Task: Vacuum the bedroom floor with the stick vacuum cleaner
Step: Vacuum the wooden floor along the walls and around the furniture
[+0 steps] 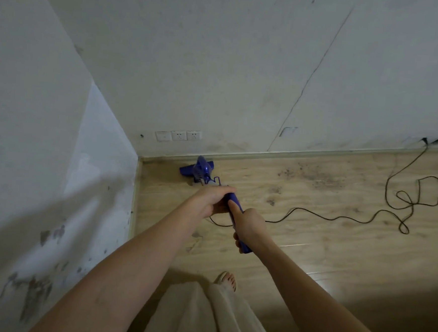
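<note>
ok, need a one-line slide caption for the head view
Both hands, left and right, grip a blue stick vacuum at the wall corner, black cord trailing across the wood floor.

We note the vacuum [204, 170]: blue plastic, smooth, slightly glossy. Floor [311, 241]: pale wood-look boards, smooth, with a sheen right of the vacuum's handle and dark gritty smudges further right along the skirting. Walls [221, 61]: matt painted plaster, scuffed; left of the vacuum the paint is flaked in grey patches. Cord [339, 217]: thin, black, matt. Trousers [216, 320]: pale, soft cloth.
</note>
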`<state>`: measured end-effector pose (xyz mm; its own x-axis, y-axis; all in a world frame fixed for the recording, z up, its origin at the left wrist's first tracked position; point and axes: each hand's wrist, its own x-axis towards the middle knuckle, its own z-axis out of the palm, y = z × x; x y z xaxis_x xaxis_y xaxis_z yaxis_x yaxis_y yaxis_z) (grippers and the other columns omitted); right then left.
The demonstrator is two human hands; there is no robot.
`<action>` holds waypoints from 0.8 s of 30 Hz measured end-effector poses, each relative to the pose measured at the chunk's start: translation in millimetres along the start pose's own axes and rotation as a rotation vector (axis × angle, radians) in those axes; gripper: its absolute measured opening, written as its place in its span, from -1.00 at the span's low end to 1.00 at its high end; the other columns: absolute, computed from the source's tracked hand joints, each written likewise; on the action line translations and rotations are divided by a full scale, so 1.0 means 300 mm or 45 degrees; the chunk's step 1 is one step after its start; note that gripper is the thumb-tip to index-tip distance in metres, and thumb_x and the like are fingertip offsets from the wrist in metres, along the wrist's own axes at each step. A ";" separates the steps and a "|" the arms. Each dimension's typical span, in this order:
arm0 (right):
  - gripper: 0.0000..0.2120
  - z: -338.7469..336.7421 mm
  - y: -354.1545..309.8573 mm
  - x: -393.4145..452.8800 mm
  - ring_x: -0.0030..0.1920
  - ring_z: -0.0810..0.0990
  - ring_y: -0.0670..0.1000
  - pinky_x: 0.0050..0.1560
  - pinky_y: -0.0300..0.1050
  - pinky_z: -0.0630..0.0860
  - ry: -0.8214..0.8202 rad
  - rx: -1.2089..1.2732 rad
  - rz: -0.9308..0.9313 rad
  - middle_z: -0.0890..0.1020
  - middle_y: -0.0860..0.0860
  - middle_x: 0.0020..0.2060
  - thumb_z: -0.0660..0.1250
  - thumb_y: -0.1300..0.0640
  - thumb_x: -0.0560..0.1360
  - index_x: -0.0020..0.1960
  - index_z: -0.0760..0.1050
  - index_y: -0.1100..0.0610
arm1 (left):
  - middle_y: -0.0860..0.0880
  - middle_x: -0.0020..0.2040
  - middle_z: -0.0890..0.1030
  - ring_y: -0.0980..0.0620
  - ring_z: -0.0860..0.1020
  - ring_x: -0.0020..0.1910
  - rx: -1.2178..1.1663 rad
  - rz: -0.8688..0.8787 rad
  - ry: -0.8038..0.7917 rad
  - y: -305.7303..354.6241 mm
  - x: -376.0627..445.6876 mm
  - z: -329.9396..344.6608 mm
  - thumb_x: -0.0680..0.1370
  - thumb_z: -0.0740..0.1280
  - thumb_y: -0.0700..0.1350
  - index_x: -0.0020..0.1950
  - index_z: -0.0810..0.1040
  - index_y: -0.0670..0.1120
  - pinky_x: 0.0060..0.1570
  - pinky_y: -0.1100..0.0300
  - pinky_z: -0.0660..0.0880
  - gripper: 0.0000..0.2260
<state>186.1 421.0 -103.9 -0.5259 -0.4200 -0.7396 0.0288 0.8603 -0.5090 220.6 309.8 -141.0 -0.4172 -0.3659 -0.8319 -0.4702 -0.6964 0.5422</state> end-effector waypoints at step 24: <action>-0.52 -0.013 0.140 -0.213 -0.50 0.51 -0.01 -0.51 -0.18 0.46 0.162 0.372 0.117 0.55 0.09 -0.38 0.13 -0.19 0.61 -0.09 0.46 0.24 | -0.18 -0.08 0.63 -0.07 0.63 -0.19 0.278 -0.079 -0.182 -0.099 -0.126 0.120 0.50 0.42 -0.18 -0.02 0.53 -0.22 -0.18 0.11 0.60 -0.85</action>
<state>217.4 485.2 -76.5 -0.6114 -0.2889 -0.7367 0.3138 0.7661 -0.5609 222.2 366.5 -121.3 -0.4809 -0.2250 -0.8474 -0.6483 -0.5594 0.5164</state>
